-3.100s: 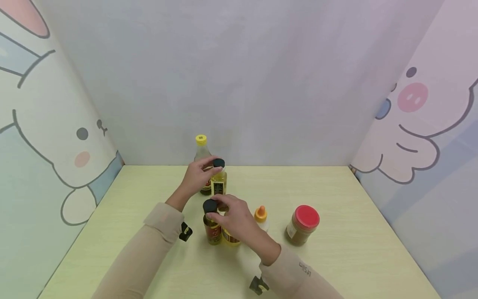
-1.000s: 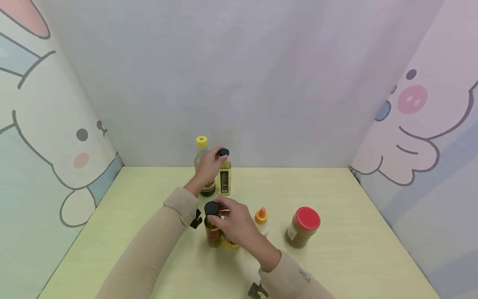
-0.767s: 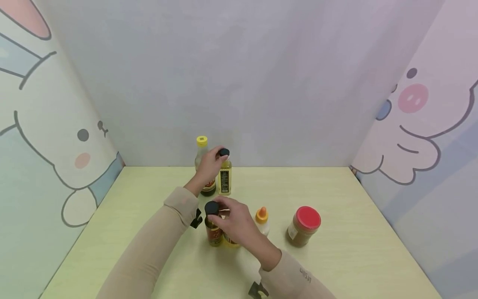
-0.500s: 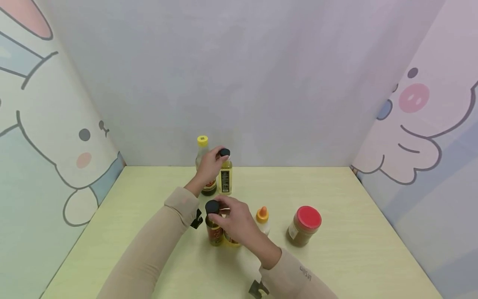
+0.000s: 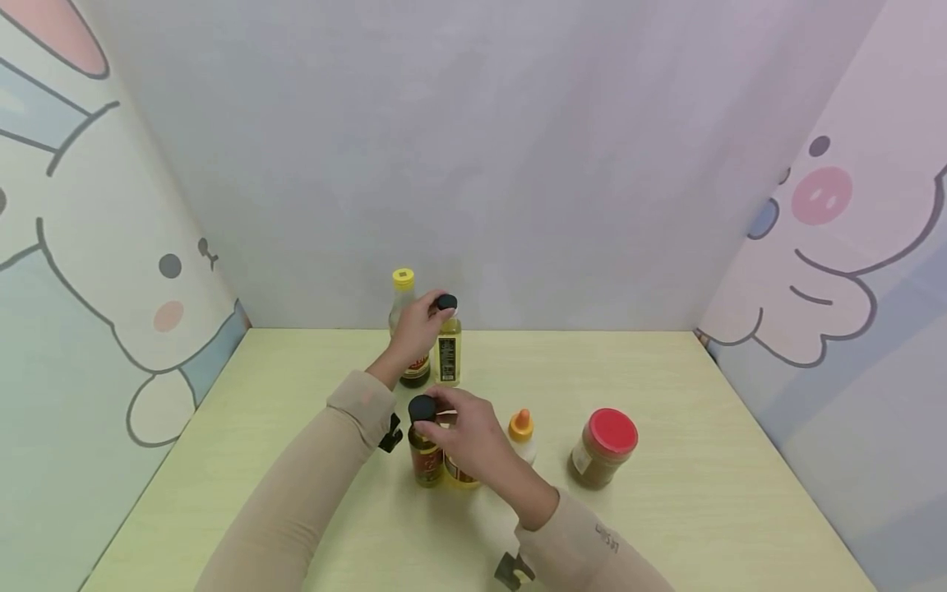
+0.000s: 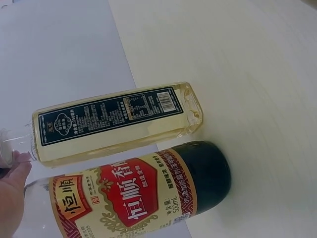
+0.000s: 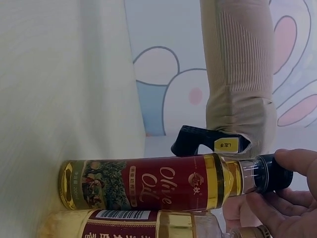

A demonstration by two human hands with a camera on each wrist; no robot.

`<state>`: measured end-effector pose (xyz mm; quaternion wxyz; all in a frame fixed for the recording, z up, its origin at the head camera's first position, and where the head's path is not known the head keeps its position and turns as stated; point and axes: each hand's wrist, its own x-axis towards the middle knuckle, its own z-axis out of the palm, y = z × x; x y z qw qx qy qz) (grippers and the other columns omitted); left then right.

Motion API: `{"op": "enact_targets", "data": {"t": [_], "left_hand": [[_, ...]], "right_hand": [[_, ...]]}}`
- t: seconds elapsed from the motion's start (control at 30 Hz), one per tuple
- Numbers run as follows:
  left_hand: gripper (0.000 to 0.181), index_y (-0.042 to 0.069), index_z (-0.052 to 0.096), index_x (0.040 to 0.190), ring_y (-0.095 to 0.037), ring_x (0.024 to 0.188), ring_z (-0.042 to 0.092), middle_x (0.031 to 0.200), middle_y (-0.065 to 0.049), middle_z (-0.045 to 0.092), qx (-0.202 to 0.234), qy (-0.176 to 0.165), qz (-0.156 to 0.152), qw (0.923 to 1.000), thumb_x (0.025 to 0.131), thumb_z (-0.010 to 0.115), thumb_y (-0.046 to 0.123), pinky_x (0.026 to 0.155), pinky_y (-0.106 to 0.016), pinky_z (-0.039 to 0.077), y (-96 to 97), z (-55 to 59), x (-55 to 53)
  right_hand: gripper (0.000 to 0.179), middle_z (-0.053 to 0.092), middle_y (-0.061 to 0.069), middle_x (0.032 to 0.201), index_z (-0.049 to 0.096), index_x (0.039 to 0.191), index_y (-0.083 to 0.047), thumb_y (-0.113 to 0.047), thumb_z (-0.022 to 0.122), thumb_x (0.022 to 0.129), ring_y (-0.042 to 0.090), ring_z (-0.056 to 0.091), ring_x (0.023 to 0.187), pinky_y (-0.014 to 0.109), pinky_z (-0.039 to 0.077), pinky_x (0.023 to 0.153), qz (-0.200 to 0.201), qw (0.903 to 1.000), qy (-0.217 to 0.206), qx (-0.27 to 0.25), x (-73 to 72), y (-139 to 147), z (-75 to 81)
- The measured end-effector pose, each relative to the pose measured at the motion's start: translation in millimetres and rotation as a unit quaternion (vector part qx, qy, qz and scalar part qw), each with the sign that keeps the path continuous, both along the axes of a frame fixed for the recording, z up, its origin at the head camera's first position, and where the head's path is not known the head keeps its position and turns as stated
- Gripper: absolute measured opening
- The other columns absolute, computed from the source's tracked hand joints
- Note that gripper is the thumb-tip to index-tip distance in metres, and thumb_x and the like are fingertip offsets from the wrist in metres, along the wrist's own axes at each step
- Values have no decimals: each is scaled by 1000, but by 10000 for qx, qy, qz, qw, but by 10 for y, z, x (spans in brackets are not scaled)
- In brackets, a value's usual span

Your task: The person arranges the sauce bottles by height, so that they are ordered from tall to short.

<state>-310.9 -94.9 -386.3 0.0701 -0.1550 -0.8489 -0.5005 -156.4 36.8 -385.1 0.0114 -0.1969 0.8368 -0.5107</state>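
At the back of the table, my left hand [image 5: 416,330] pinches the black cap of a square bottle of pale yellow oil [image 5: 448,358], which stands upright. Its dark label faces out in the left wrist view. Just left of it stands a vinegar bottle [image 6: 133,193] with a yellow cap and red label, partly behind my hand in the head view. Nearer the front, my right hand [image 5: 473,436] grips the black cap of an olive oil bottle [image 7: 168,183] with thumb and fingers. Beside that is a yellowish bottle [image 7: 173,225] with a brown cap, mostly covered by my hand in the head view.
Right of my right hand is a squeeze bottle [image 5: 521,429] with an orange tip, partly hidden by the wrist. Further right stands a brown jar [image 5: 602,448] with a red lid. A pale wall [image 5: 473,164] closes off the table's back edge.
Since the oldest frame, my left hand has moved the yellow oil bottle back and slightly right, beside the vinegar bottle. During the last second both hands have stayed almost still on their caps.
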Motion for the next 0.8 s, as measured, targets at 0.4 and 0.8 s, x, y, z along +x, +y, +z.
{"op": "enact_targets", "data": {"t": [0.4, 0.8], "left_hand": [[38, 2, 53, 134, -29, 120, 55, 128, -18, 59, -76, 19, -55, 10000, 100, 57, 18, 94, -42, 47, 10, 7, -3], [38, 4, 52, 135, -30, 120, 55, 128, -17, 59, -180, -40, -1, 9998, 101, 56, 19, 95, -43, 47, -14, -7, -6]], "right_hand": [[28, 65, 4, 106, 64, 115, -7, -11, 73, 89, 20, 66, 98, 27, 54, 81, -27, 10000, -18, -4, -34, 26, 81], [32, 65, 6, 110, 63, 120, -6, -12, 72, 90, 23, 66, 103, 30, 54, 83, -16, 10000, -82, 37, -98, 73, 282]]}}
